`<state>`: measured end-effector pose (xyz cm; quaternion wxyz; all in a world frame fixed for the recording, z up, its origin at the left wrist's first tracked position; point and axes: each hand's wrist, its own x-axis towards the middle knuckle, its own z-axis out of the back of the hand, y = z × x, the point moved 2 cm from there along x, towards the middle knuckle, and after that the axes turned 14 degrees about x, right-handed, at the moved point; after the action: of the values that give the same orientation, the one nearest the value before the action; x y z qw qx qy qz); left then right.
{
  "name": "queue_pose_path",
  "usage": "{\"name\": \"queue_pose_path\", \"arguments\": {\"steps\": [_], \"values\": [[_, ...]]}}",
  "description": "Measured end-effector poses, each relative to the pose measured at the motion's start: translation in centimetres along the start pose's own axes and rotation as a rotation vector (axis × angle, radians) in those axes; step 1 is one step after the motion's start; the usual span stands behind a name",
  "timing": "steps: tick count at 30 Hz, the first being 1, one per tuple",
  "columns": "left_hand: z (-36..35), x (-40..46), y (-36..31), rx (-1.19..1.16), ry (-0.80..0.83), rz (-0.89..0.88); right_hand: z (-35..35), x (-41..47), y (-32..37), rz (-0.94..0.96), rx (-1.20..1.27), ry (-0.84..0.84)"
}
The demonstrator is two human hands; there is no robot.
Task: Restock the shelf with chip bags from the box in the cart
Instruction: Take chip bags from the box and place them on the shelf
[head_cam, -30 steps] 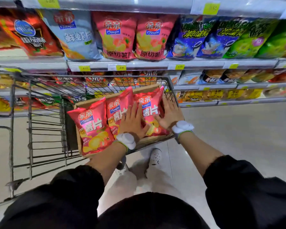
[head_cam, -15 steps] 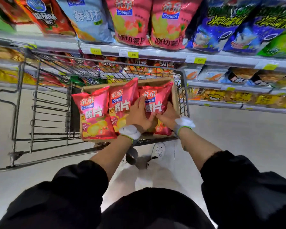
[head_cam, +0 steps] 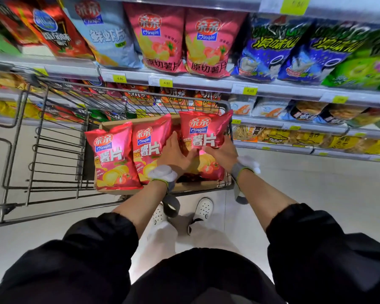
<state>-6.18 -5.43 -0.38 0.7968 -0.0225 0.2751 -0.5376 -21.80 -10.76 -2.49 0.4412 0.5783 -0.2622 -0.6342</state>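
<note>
A cardboard box [head_cam: 198, 187] stands in the wire cart [head_cam: 53, 150] and holds three red chip bags. The rightmost red chip bag [head_cam: 204, 132] is raised above the other two, gripped from both sides. My left hand [head_cam: 176, 153] holds its left edge and my right hand [head_cam: 222, 153] holds its right edge. The middle bag [head_cam: 149, 145] and the left bag [head_cam: 112, 156] lean upright in the box. On the shelf [head_cam: 184, 81] above stand two pink bags of the same brand [head_cam: 184, 40].
Blue and green snack bags [head_cam: 305, 49] fill the shelf to the right, a pale blue bag [head_cam: 105, 34] and red bags to the left. Lower shelves [head_cam: 294, 126] carry more snacks. My white shoes [head_cam: 203, 208] stand on the pale floor behind the cart.
Both hands closed on the rightmost bag and lifted it up out of the box. The view moved closer to the shelf.
</note>
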Motion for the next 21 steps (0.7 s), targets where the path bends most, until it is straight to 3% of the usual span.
{"name": "queue_pose_path", "arguments": {"steps": [8, 12, 21], "values": [[2.1, 1.6, -5.8, -0.479, 0.084, 0.063, 5.4, 1.2, 4.8, 0.093, 0.070, -0.066], [4.2, 2.9, -8.0, -0.515, 0.058, 0.046, 6.6, 1.9, 7.9, 0.170, 0.062, -0.049], [14.4, 4.1, -10.8, -0.494, -0.262, -0.109, 5.7, 2.5, 19.6, 0.424, 0.141, 0.045]]}}
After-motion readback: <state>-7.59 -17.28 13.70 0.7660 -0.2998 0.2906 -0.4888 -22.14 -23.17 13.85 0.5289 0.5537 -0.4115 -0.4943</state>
